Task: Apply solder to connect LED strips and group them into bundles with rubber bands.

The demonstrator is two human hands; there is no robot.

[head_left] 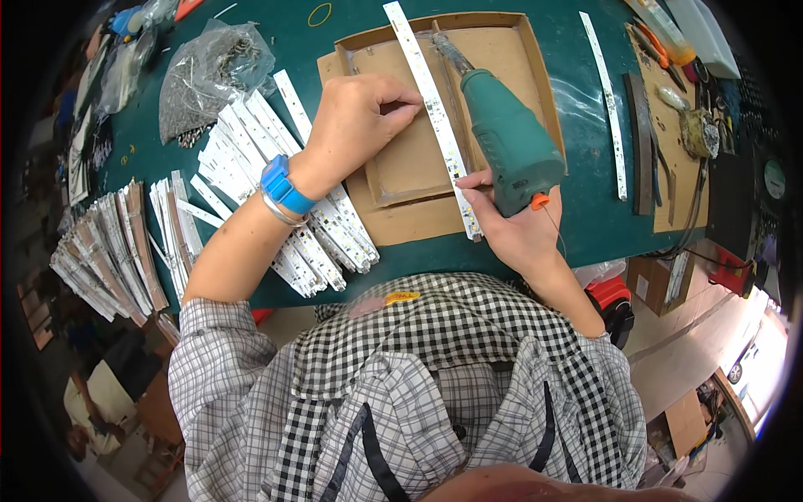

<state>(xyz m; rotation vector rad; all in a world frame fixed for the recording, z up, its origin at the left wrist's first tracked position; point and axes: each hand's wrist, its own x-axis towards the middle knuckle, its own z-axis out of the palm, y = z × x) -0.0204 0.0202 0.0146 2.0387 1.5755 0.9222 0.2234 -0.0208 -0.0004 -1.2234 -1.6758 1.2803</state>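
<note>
Below a checked shirt (401, 376), the green electric screwdriver (510, 138) is gripped in the right hand (514, 226) while one long white LED strip (435, 113) is pinned flat-fingered by the left hand (360, 117) on the cardboard tray (418, 159), a heap of like strips (276, 192) seemingly left to do.

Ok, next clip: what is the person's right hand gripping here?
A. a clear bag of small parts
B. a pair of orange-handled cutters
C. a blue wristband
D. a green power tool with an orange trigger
D: the right hand wraps the green power tool, its tip over the white strip in the cardboard tray, while the left hand presses beside the strip.
</note>
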